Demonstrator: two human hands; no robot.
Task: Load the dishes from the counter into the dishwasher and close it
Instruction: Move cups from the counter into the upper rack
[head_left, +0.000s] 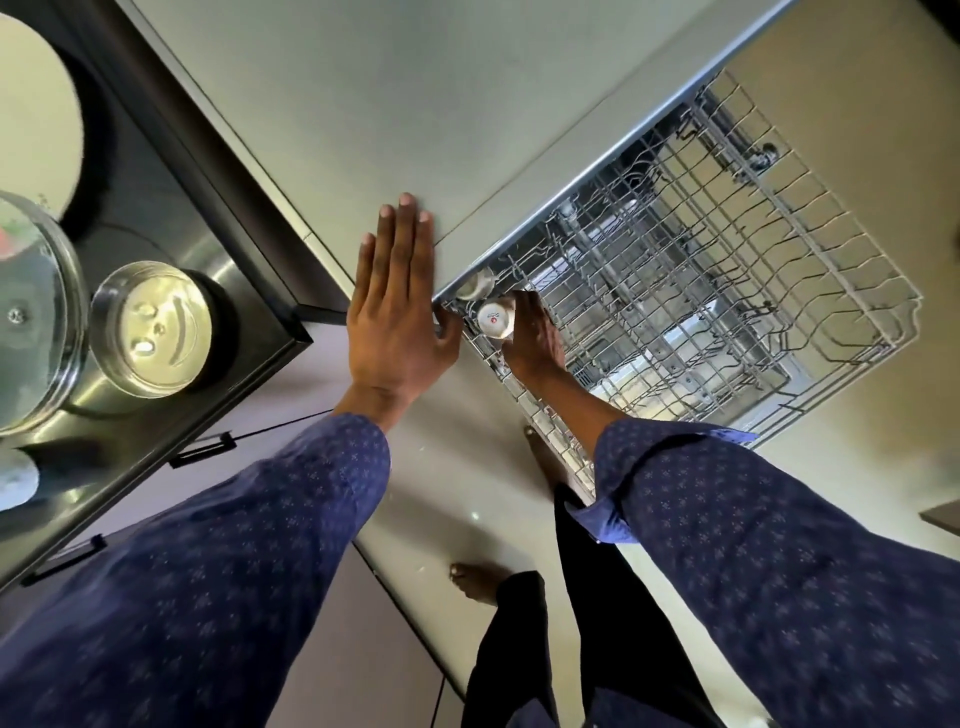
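Gleamed: polished round steel bowl (151, 329), domed glass-and-steel lid (36, 317). Looked matt: pale grey-coated wire dishwasher rack (727, 291), smooth grey cabinet panel (389, 104). Seemed glossy, perhaps ceramic: small white cup (496, 318).

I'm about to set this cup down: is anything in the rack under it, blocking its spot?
Nothing visible blocks it. The right hand holds the cup upside down at the rack corner; another cup sits just beside it, under the counter edge, not beneath it.
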